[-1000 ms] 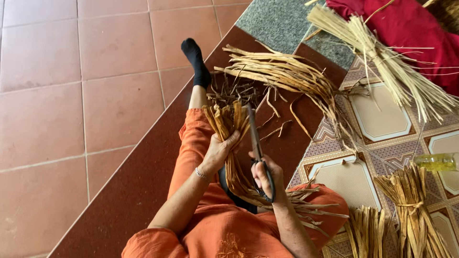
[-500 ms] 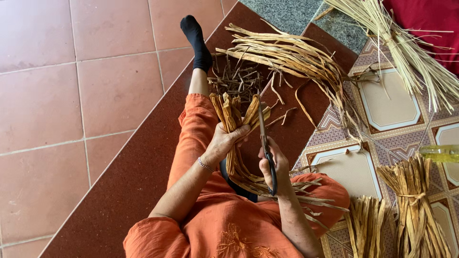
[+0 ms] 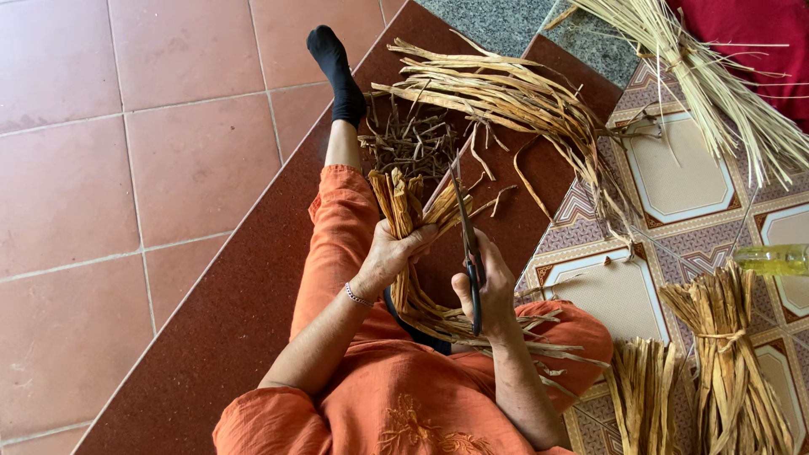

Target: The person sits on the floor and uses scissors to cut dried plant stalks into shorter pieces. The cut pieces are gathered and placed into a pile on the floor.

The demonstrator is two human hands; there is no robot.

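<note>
My left hand [image 3: 389, 253] grips a bundle of dry tan fibre strips [image 3: 403, 202], its cut ends pointing up over my lap. My right hand [image 3: 490, 285] holds black-handled scissors [image 3: 466, 236]. The blades are parted at the tips of the strips. I sit on the floor in orange clothes, with my left leg and its black sock [image 3: 337, 67] stretched out ahead. Short dark trimmings [image 3: 413, 139] lie in a heap just beyond the bundle.
A long loose sheaf of fibre [image 3: 514, 97] lies ahead on the dark red floor strip. A pale straw bundle [image 3: 699, 76] rests on red cloth [image 3: 758, 34] at top right. Tied bundles [image 3: 725, 354] and a yellow bottle [image 3: 771, 259] sit on patterned tiles at the right.
The view has dropped lower and closer. My left hand has lifted the bundle slightly, and the scissors have come up to its cut ends with blades parted.
</note>
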